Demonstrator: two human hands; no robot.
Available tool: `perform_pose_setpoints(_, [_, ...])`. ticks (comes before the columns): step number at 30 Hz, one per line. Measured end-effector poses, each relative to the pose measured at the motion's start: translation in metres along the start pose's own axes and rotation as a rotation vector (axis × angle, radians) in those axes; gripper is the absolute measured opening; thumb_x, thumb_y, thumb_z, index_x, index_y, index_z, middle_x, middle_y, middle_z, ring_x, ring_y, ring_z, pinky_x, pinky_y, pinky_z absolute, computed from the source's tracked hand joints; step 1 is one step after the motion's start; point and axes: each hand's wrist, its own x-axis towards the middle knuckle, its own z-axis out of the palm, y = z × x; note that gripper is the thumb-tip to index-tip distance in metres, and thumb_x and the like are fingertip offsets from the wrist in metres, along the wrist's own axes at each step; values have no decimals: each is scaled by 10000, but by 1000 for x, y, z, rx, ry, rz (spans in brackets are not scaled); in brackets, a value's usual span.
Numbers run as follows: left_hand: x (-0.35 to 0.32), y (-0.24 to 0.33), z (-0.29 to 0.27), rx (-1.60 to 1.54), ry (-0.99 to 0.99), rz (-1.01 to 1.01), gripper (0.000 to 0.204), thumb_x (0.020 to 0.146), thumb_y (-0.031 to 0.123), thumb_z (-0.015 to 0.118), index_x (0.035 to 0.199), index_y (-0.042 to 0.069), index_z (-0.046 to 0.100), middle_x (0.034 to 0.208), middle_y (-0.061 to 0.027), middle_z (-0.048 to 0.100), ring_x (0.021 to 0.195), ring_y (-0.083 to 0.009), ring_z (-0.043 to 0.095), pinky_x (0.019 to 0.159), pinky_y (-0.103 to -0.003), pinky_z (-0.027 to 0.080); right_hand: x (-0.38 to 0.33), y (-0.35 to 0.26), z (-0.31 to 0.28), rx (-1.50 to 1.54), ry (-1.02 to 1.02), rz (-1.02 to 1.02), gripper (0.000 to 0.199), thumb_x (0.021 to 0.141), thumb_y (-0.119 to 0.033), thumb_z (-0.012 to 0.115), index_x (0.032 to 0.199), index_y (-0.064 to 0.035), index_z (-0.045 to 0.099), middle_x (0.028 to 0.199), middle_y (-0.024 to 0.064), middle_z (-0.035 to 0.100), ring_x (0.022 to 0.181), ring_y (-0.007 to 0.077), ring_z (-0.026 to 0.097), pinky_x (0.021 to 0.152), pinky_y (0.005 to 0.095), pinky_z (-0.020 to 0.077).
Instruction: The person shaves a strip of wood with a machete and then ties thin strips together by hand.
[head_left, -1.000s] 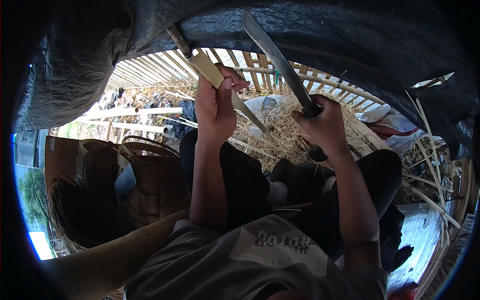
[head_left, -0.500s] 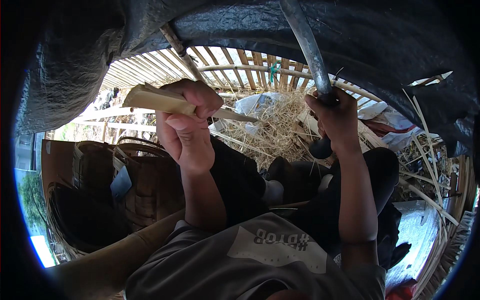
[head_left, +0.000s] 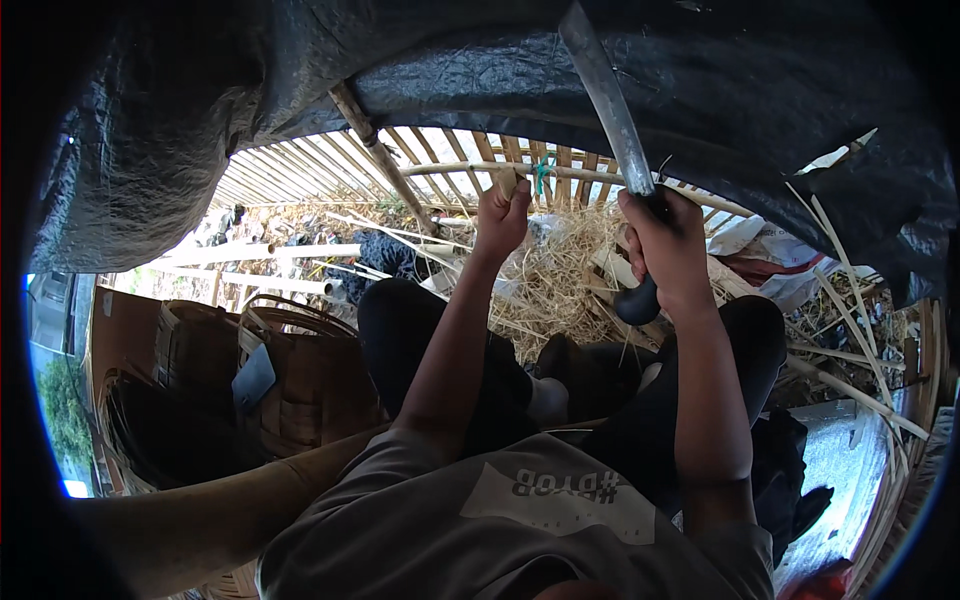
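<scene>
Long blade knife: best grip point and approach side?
Grip the dark rounded handle at the lower end, where the right hand already wraps it. Come from below: the knife stands nearly upright, blade up, so the handle end is the blunt end.

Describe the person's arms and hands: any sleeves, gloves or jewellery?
Both forearms are bare up to the short sleeves of a grey T-shirt with a pale chest print. The left hand and right hand wear no gloves. No watch, ring or bracelet shows on either wrist. Dark trousers cover the legs.
</scene>
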Motion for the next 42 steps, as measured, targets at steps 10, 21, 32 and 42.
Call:
perform_pose_setpoints(10, [45,-90,6,60,82,-306,347,975,256,615,713,29,588,626,50,484,634,-56,419,577,-279,380,4,30,34,134,-154,131,259,892,-233,715,789,-58,554,533,-24,460,377,58,397,353,258,293])
perform_pose_setpoints(21, [35,-194,3,104,103,-355,419,979,293,585,634,60,538,558,58,405,544,-58,347,501,-306,300,20,-27,32,-230,-142,17,612,976,-590,468,741,-27,516,438,-26,360,309,71,334,317,256,265])
perform_pose_setpoints(32, [24,-209,11,97,136,-384,439,979,291,580,629,32,524,533,15,429,536,-84,371,509,-326,334,49,-3,71,-286,-192,79,614,965,-581,502,685,-35,486,465,-14,383,315,80,348,311,259,264])
perform_pose_setpoints(42, [29,-206,15,14,80,-353,429,996,305,550,654,48,520,552,30,433,542,-80,383,514,-309,340,53,-34,74,-233,-157,-28,626,952,-597,513,674,-37,486,473,-16,393,320,70,349,311,248,263])
